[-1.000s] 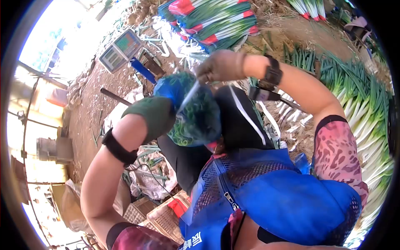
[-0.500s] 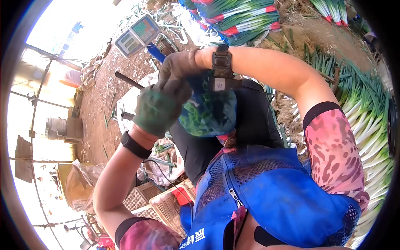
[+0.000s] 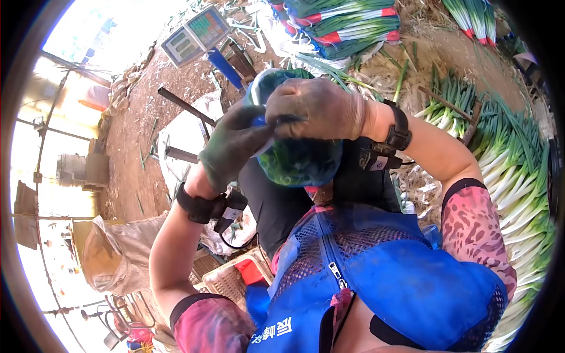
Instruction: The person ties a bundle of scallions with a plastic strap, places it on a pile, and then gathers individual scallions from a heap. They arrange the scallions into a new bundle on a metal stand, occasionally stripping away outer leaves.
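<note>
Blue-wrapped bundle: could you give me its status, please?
Left hand and right hand both gripping blue-wrapped bundle at its top. Bundle held over lap. Scale and tied bunches lie apart.

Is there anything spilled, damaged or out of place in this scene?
Only loose onion leaves lie scattered on the dirt beside the scale. The blue-wrapped bundle under the left hand and right hand looks intact; tied bunches lie neatly.

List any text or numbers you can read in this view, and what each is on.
On the blue vest: white characters near its hem, upside down, not readable.
On the weighing scale: display and keys too small to read.
On the white tag at the right wrist strap: blurred.
On the blue-wrapped bundle held by left hand and right hand: no print visible.
</note>
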`<state>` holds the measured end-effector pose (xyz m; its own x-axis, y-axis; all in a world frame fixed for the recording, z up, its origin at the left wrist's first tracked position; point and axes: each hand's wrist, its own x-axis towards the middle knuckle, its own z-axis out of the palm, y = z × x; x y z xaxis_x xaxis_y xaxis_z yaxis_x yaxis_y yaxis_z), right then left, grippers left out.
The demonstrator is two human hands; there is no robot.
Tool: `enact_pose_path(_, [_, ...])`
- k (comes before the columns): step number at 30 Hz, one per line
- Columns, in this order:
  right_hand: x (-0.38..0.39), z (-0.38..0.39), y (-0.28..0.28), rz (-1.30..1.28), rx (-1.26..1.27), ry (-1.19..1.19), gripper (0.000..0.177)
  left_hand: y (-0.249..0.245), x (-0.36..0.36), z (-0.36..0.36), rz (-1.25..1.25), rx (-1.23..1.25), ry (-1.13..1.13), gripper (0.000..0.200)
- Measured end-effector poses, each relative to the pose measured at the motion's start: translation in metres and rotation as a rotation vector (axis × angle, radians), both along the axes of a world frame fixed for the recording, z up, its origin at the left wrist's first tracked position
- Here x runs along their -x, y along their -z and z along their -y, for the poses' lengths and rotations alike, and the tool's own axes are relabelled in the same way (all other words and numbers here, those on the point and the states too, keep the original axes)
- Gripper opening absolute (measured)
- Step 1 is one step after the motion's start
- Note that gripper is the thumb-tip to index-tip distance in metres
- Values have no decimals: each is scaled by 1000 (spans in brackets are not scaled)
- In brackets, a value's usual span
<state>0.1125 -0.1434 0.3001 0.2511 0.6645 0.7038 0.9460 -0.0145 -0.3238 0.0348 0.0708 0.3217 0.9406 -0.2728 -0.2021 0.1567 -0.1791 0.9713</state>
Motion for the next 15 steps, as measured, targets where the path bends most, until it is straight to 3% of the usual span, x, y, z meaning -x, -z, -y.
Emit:
enact_pose_path(2, [0, 4, 4, 74, 25, 39, 18, 5, -1, -7, 349, -183, 141, 36])
enact_pose_path(5, [2, 12, 10, 206, 23, 83, 18, 3, 9, -4, 550, -278, 132, 41])
enact_pose_path(7, [8, 17, 7, 154, 23, 147, 19, 17, 4, -12, 896, -484, 224, 46])
enact_pose_path(10, [21, 18, 3, -6, 10, 303, 22, 4, 22, 21, 596, -94, 39, 47])
enact_pose_path(12, [33, 14, 0, -7, 106, 449, 22, 6, 22, 33, -25, 588, -177, 45])
enact_pose_path(15, [36, 4, -2, 3, 191, 604, 18, 13, 28, 55, 240, 291, -266, 49])
